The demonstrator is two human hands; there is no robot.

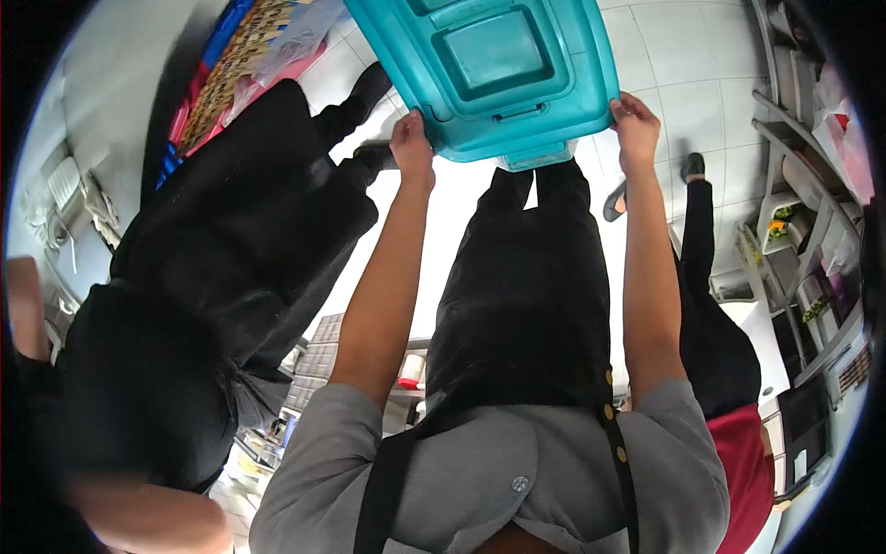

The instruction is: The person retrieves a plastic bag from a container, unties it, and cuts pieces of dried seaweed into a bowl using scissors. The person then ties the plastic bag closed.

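A teal plastic lid [498,55] lies at the top centre of the head view, on a clear container [574,148] of which only a sliver shows. My left hand [413,148] grips the lid at its left near corner, fingers closed round the edge. At the right near corner, my right hand [635,129] pinches the rim between thumb and fingers. Both arms are stretched forward. A latch tab on the lid's near side lies between my hands. What the container holds is hidden.
A person in black [212,231] stands close on the left, another in red and black [738,406] at the right. Metal shelves [803,166] with goods line the right side. A woven basket [242,65] with plastic bags lies upper left. The floor is white tile [692,46].
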